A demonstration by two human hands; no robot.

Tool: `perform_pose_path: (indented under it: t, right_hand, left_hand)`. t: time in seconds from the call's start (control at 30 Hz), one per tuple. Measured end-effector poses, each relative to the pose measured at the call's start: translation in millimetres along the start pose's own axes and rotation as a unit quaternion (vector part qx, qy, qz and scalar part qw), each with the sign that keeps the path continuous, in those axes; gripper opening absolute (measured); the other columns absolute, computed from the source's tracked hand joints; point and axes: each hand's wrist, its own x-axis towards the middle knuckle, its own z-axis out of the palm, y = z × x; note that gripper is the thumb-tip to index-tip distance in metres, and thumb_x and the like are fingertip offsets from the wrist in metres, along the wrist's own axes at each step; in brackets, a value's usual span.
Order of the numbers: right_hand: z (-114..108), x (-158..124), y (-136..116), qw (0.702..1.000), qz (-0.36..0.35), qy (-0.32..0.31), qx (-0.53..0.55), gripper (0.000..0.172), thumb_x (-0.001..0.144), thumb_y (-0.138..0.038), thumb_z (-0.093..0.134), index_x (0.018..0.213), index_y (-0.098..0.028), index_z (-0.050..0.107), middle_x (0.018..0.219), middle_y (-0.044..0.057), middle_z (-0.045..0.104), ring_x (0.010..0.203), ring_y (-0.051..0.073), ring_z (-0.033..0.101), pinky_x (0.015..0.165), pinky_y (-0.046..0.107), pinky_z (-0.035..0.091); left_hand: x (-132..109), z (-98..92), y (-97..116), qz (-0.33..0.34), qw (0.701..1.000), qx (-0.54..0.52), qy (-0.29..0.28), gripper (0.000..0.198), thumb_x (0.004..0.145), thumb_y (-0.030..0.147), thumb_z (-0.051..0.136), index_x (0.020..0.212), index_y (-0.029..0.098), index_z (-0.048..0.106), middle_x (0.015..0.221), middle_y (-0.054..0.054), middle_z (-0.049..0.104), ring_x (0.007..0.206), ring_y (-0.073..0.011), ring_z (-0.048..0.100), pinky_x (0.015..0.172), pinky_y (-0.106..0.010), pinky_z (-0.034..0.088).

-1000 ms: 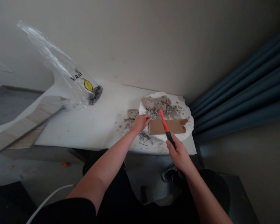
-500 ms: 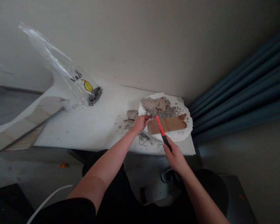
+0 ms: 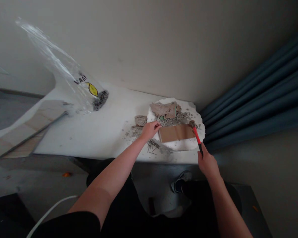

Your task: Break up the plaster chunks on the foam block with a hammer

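Note:
My right hand (image 3: 209,162) is wrapped round the black grip of a hammer (image 3: 197,135) with a red shaft. The hammer's head rests at or just above the right end of a flat brown board (image 3: 176,133); contact cannot be told. My left hand (image 3: 152,129) is at the board's left end, its fingers pinched together; whatever they hold is too small to make out. Under the board lies a ragged white slab (image 3: 186,144). Grey crumbs (image 3: 180,118) and a torn brownish piece (image 3: 165,109) lie behind the board. Several nails (image 3: 152,145) are scattered below my left hand.
A clear plastic bag (image 3: 89,92) with dark contents stands on the white table (image 3: 89,135). Another crumbly lump (image 3: 140,120) sits left of the slab. Tile-like boards (image 3: 37,125) lie at the left. A wall rises behind, and a blue curtain (image 3: 258,89) hangs at the right.
My right hand has swung the hammer to the right, from beside my left fingers to the board's right end. The left hand has stayed nearly in place.

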Motion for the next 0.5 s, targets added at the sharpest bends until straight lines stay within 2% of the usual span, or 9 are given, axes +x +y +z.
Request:
perform_pose_path:
  t: [0.27,0.5]
  right_hand:
    - [7.1,-34.8,4.3,0.999,-0.002,-0.047,-0.016,0.057,0.100,-0.033,0.031,0.154,-0.014,0.030,0.098,0.016,0.073,0.083,0.031,0.071,0.075,0.040,0.050]
    - [7.8,-58.6,10.2,0.998,0.001,-0.040,0.040,0.058,0.101,-0.036,0.028,0.154,-0.013,0.030,0.113,0.019,0.070,0.094,0.034,0.070,0.081,0.043,0.051]
  left_hand:
    - [1.0,1.7,-1.7,-0.017,0.999,-0.012,0.026,0.014,0.087,0.029,0.061,0.088,0.020,0.071,0.085,-0.003,0.074,0.079,-0.0170,0.067,0.077,-0.028,0.048]
    - [3.3,2.8,-10.5,-0.008,0.999,-0.014,0.034,0.010,0.085,0.025,0.063,0.081,0.018,0.068,0.089,-0.004,0.068,0.080,-0.0155,0.063,0.079,-0.028,0.049]
